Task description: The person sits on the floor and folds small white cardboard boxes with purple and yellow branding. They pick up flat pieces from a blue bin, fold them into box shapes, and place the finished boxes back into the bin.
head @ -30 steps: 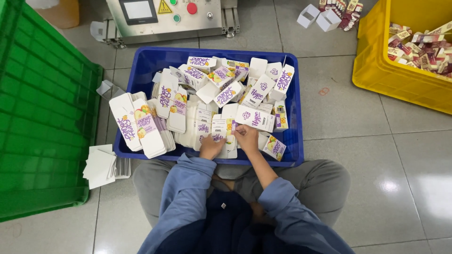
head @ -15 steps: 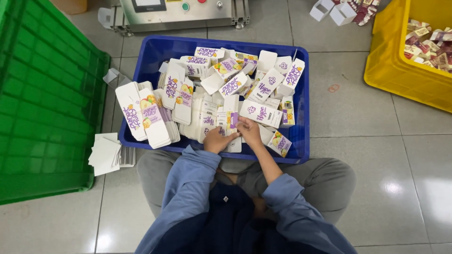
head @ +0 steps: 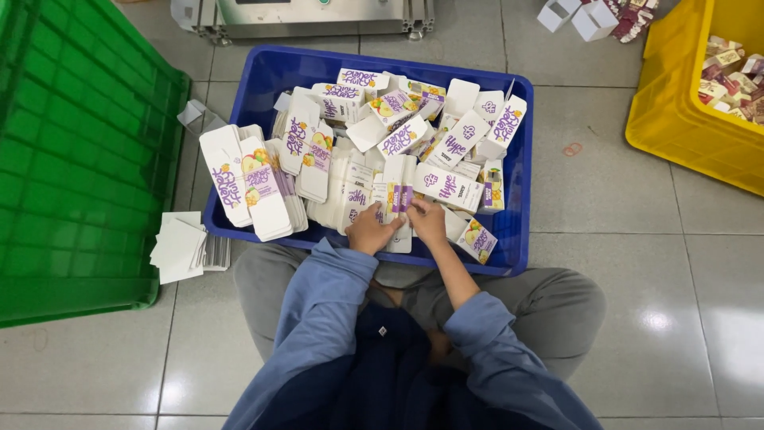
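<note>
A: Where are the hands located?

B: Both hands are positioned at the near edge of the blue crate (head: 521,183), which rests on the tiled floor (head: 621,199) directly in front of the seated person. The left hand (head: 372,231) and the right hand (head: 428,220) are held just beside each other.

A: What is grasped?

B: A flat white carton (head: 400,195) with purple and yellow print is gripped from both sides. The left hand is closed on its lower left edge; the right hand is closed on its lower right edge. The carton stands roughly upright between the hands, on top of the other cartons in the crate.

A: How is the crate filled?

B: It is filled with a loose heap of flat cartons (head: 414,135) of the same kind, lying at many angles. A neater stack of cartons (head: 255,187) is leaned over the crate's left rim.

A: What is placed around the crate?

B: A green crate (head: 72,159) is set to the left, close beside the blue one. A small pile of white sheets (head: 181,247) is laid on the floor between the green crate and the person's knee. A yellow crate (head: 684,119) holding darker packets is seen at the upper right, well apart. A metal machine base (head: 318,16) is located beyond the blue crate.
</note>
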